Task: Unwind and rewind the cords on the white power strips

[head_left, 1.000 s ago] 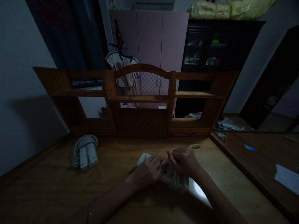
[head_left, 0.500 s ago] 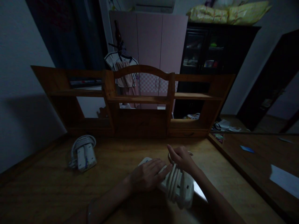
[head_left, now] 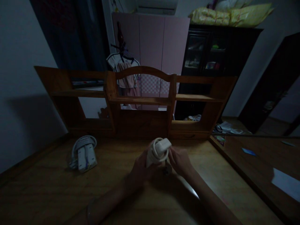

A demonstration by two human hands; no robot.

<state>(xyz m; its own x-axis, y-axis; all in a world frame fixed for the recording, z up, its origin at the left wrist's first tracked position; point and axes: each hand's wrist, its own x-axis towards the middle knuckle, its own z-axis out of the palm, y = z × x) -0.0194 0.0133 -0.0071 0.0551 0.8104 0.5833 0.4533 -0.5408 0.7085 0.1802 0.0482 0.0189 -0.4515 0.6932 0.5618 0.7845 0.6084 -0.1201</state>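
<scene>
In dim light, both my hands hold a white power strip [head_left: 158, 150] with its cord wound around it, tipped up on end above the wooden desk [head_left: 117, 187]. My left hand [head_left: 140, 170] grips its lower left side with the fingers closed around it. My right hand [head_left: 180, 161] is closed on the right side, near the dark plug end hanging below the strip. A second white power strip [head_left: 84, 153], also wrapped in its cord, lies flat on the desk to the left, away from both hands.
A wooden shelf unit [head_left: 140, 100] stands along the desk's back edge. A darker table [head_left: 262, 168] with a white sheet [head_left: 287, 184] and a blue card [head_left: 248, 152] adjoins on the right. Behind are a pink wardrobe [head_left: 161, 43] and a dark cabinet [head_left: 211, 56].
The power strip lay flat while my right hand wound the cord round it. Now both hands have lifted and turned it upright, further from me.
</scene>
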